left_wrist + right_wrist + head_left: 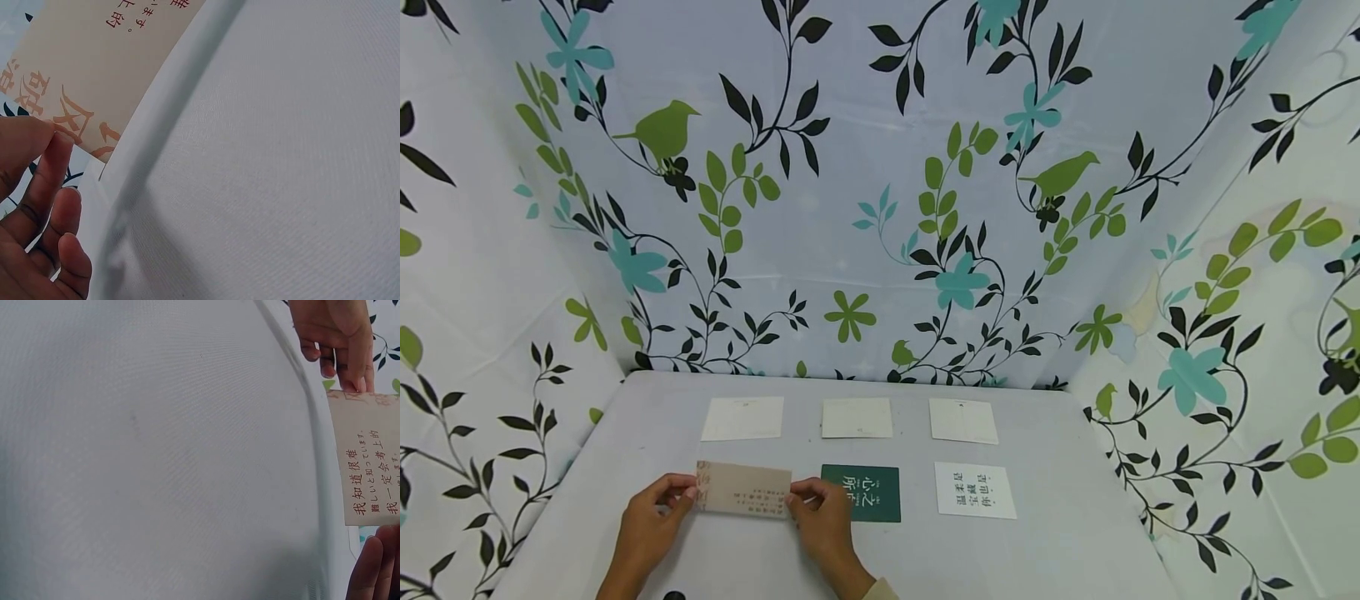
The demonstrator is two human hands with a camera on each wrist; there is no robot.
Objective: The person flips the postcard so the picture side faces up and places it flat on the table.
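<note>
- Backdrop (835, 217) hung behind the table's far edge, printed with leaves, flowers and birds.
- Table (1022, 550) was white and carried two card rows, one along the far edge, one nearer the middle. Even gaps, probably so no card covered another.
- Left hand (651, 521) pinched the card's left end, thumb against index; other fingers loosely bent and apart. Likely end grip to leave the print uncovered.
- Right hand (823, 521) pinched the opposite end, in front of the green card's left side. Couldn't tell how its outer fingers lay.
- Tan card (748, 492) was between both hands, left of the green card, toward the table's left edge. Looked lifted; two-ended hold probably kept it flat and level.
- Green card (880, 496) lay mid-table, light characters up.
- White printed card (975, 490) lay right of it, toward the right edge, text up.
- Far-left card (742, 418), far-middle card (857, 418) and far-right card (964, 422) lay near the far edge, pale faces up; faint marks too small to read.
</note>
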